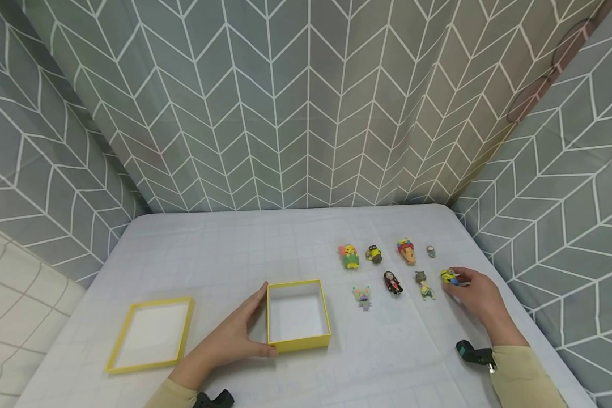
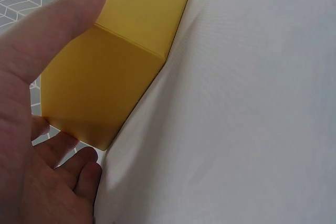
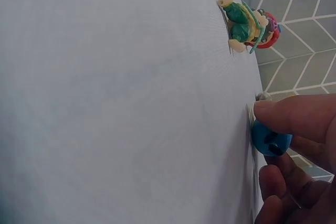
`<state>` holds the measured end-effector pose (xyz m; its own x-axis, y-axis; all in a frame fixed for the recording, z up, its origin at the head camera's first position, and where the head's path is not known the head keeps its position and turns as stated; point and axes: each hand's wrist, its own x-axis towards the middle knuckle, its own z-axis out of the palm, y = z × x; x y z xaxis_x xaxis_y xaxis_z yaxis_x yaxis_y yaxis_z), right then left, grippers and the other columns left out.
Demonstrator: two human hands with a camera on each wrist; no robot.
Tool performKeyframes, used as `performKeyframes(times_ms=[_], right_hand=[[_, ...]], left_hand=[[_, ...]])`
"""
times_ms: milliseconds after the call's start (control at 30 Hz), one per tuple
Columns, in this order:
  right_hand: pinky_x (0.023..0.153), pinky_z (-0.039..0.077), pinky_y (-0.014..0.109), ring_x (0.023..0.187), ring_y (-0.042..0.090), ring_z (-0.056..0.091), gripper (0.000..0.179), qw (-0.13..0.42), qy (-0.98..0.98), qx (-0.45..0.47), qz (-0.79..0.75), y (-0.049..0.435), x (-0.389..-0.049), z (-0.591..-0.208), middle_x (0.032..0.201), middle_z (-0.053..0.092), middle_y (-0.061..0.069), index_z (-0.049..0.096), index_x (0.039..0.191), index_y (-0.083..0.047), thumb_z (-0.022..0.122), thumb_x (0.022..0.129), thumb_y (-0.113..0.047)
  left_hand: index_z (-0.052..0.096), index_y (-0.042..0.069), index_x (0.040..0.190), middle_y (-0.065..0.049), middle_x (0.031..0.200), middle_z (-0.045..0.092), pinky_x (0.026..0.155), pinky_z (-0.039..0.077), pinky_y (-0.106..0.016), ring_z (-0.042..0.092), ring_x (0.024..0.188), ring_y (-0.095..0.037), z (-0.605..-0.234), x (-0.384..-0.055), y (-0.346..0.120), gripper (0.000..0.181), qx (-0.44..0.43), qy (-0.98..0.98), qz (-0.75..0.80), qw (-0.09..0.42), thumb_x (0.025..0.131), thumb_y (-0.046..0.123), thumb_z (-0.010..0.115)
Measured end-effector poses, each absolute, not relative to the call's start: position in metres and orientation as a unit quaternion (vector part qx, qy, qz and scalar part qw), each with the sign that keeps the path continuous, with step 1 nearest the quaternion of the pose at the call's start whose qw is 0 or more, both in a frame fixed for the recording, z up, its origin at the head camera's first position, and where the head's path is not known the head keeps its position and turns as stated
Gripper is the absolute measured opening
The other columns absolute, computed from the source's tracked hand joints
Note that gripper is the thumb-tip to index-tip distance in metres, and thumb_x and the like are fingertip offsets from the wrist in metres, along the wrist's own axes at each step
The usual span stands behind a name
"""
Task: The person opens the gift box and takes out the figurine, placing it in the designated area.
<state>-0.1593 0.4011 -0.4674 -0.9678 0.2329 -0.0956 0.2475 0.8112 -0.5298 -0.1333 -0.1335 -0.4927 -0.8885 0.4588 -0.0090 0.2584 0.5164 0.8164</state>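
In the head view my left hand [image 1: 234, 334] holds an open, white-lined yellow box [image 1: 300, 344] by its left side. The thumb is at the front corner and the fingers are at the back corner, and the left wrist view shows the thumb on the yellow box [image 2: 105, 77] too. Over on the right, my right hand [image 1: 476, 294] pinches a small yellow-and-blue minion figurine [image 1: 449, 276] at the table surface. Its blue lower part [image 3: 270, 139] shows under the thumb in the right wrist view. Beside that hand lies a grey-headed figurine in yellow and green [image 1: 424, 285].
A yellow-rimmed box lid [image 1: 185, 334] lies inside-up at the left. Between box and right hand lie several figurines, among them a green-and-yellow one [image 1: 349, 258], a red-haired one [image 1: 406, 251], a black-haired doll [image 1: 392, 283] and a grey one [image 1: 362, 297]. Patterned curtains [image 1: 306, 113] surround the table.
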Motion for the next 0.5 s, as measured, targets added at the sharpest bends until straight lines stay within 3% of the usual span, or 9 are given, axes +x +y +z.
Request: performKeyframes(times_ms=[233, 500], right_hand=[[0.086, 0.047, 0.058, 0.112, 0.048, 0.052, 0.072, 0.024, 0.95, 0.123, -0.286, 0.4037, -0.1598, -0.4682, 0.128, 0.053, 0.033, 0.041, 0.143, 0.007, 0.07, 0.09, -0.032], [0.087, 0.047, 0.059, 0.113, 0.048, 0.052, 0.075, 0.027, 0.949, 0.12, -0.289, 0.4036, -0.1585, -0.4662, 0.128, 0.053, 0.033, 0.041, 0.143, 0.007, 0.072, 0.089, -0.035]], left_hand=[[0.01, 0.02, 0.161, 0.007, 0.162, 0.013, 0.117, 0.019, -0.043, 0.015, 0.147, -0.016, -0.4928, -0.133, -0.1335, 0.139, 0.207, 0.865, 0.444, 0.111, 0.055, 0.055, 0.092], [0.01, 0.02, 0.161, 0.007, 0.162, 0.014, 0.117, 0.019, -0.042, 0.016, 0.147, -0.015, -0.4921, -0.1326, -0.1337, 0.139, 0.205, 0.868, 0.438, 0.111, 0.055, 0.056, 0.092]])
